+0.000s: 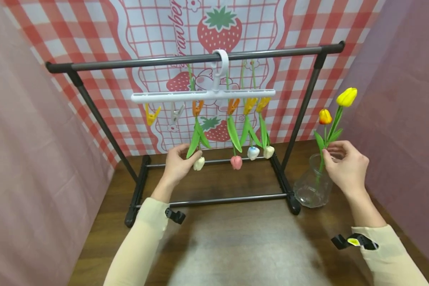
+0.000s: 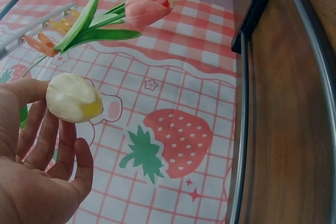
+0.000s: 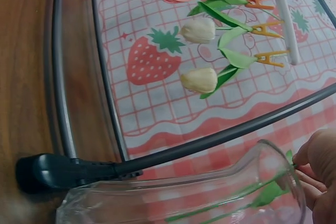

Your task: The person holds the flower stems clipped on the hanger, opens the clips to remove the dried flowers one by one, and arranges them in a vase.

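In the head view my left hand (image 1: 176, 163) pinches a cream artificial tulip (image 1: 199, 163) just above its bloom. This tulip hangs head-down from an orange clip (image 1: 198, 107). The left wrist view shows the cream bloom (image 2: 74, 98) at the thumb and fingertips, the other fingers loosely bent below. At the right, my right hand (image 1: 348, 167) pinches the green stem of a tulip at the mouth of a clear glass vase (image 1: 312, 192). Above that hand rise a yellow tulip (image 1: 347, 97) and a smaller orange-yellow tulip (image 1: 325, 116), their stems reaching down into the vase.
A white clip hanger (image 1: 203, 95) hangs on a black metal rack (image 1: 139, 62). Pink (image 1: 236, 162), blue-white (image 1: 253, 153) and cream (image 1: 268, 151) tulips hang from its right clips. At its left, a yellow clip (image 1: 151, 115) and a grey clip (image 1: 176, 113) hold nothing.
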Motion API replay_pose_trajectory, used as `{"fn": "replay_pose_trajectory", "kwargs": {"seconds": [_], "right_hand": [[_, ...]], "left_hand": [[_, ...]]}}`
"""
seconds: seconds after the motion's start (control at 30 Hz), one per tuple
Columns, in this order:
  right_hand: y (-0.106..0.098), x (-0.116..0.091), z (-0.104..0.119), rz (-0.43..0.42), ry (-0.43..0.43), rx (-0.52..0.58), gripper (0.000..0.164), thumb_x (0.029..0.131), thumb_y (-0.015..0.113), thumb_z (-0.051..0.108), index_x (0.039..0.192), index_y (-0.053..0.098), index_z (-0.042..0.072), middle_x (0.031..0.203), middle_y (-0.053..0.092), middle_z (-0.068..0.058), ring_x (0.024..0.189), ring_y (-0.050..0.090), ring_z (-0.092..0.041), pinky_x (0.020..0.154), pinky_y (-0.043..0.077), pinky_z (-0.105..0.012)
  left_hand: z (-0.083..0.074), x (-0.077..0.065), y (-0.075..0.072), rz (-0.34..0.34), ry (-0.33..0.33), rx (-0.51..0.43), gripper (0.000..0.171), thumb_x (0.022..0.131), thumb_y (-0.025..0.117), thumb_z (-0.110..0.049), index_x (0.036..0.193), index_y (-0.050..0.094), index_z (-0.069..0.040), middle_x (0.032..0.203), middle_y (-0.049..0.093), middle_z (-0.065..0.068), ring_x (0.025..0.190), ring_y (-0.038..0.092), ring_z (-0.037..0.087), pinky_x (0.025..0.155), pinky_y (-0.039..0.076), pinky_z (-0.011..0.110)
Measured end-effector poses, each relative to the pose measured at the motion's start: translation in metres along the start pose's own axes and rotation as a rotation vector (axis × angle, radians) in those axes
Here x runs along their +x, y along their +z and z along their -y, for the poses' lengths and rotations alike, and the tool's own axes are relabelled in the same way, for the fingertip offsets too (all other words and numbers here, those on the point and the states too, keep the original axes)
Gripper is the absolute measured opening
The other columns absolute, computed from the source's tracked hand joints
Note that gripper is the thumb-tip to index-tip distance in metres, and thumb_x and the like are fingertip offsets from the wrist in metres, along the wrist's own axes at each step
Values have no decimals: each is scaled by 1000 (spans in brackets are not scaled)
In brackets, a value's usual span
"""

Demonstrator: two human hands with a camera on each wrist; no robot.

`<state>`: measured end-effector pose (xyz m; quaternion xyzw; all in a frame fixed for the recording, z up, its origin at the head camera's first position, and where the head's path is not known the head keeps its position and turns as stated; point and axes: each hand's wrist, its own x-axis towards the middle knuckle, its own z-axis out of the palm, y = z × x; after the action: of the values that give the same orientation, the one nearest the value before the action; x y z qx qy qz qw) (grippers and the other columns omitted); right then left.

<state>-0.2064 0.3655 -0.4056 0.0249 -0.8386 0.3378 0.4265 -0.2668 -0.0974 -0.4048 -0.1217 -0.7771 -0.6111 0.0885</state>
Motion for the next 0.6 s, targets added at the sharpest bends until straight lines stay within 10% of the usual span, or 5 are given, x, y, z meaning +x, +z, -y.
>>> {"fn": "replay_pose_trajectory", "kwargs": {"seconds": [0.43,0.6], "right_hand": [[2,-19,-6,29,-8,-24,28,85,80,-5,108,66,-11,94,78,-30,79,53,30,72,40,8],[-8,-21,-9,16,3,-71,30,85,79,-5,110,65,-11,95,78,-29,73,79,-26,71,38,9]], "left_hand": [[5,-10,-5,-35,-19,-33,24,94,81,-14,110,77,4,84,74,-13,74,63,5,64,51,20],[2,-5,3,-13,15,-47,23,94,81,-12,109,76,6,84,74,-14,73,62,4,63,51,19]]}}
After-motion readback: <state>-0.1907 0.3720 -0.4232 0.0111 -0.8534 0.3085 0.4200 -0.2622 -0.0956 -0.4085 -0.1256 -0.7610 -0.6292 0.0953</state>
